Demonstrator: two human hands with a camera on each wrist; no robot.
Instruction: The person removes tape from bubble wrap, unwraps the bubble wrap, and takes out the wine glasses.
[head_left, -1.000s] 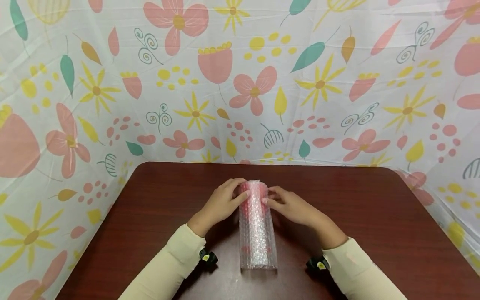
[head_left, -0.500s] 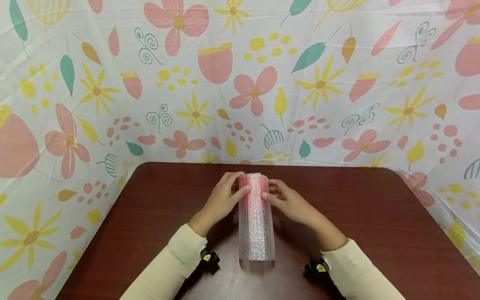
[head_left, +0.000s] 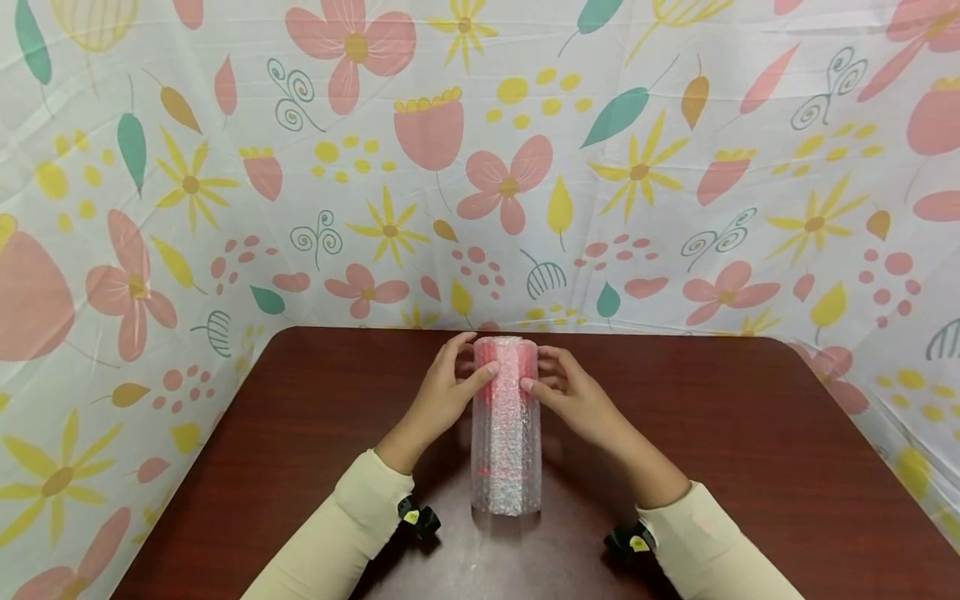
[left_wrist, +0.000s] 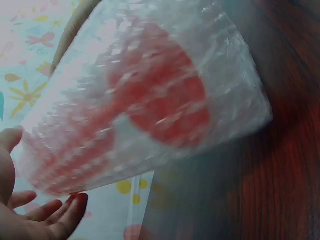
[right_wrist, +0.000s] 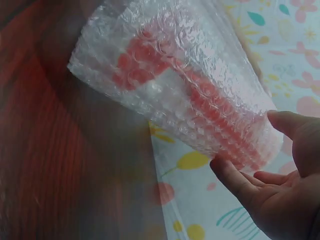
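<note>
A roll of clear bubble wrap [head_left: 506, 442] with a red object inside stands out over the middle of the table. Through the wrap in the left wrist view, the red object [left_wrist: 170, 95] shows a rounded broad part, a narrow neck and a ribbed part; its kind is blurred by the bubbles. My left hand [head_left: 442, 392] holds the far end of the roll from the left, thumb on the near face and fingers behind. From the right, my right hand [head_left: 581, 404] grips the same end, its thumb [right_wrist: 285, 122] against the wrap.
The dark red-brown wooden table [head_left: 300, 467] has rounded far corners. Behind it hangs a white cloth [head_left: 480, 250] with flowers and leaves, close to the table's far edge. Black wrist cameras [head_left: 420, 517] sit below both cuffs.
Both hands have moved slightly up and away with the wrapped roll. Its near end has also shifted farther from me, and the roll now sits a little to the left.
</note>
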